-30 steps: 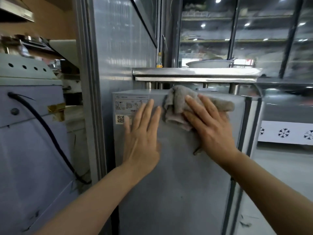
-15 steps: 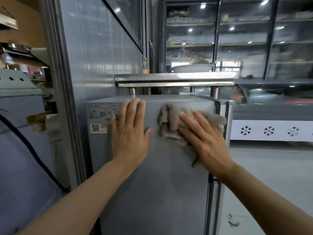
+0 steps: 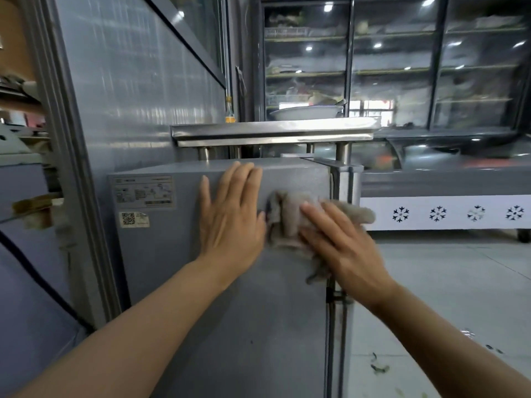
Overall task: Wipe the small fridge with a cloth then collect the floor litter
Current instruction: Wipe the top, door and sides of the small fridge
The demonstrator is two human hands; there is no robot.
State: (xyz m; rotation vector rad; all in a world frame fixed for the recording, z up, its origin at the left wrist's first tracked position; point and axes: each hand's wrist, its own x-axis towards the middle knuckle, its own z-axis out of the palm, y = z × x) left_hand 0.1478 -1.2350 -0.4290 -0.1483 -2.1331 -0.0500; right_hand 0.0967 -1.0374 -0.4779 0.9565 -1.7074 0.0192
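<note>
Grey cloth [image 3: 290, 222] (under right hand [image 3: 347, 248]) overhangs fridge [image 3: 230, 326] edge.

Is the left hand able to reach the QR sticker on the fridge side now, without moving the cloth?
Probably yes. The left hand lies flat on the fridge, and the QR sticker is on the same panel just to its left with nothing between. The right hand alone presses the cloth.

steel shelf [image 3: 273, 133], perhaps a basin [image 3: 304, 112]

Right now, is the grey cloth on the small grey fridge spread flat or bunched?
Bunched: the grey cloth shows folds, crumpled under the right hand against the small grey fridge.
</note>
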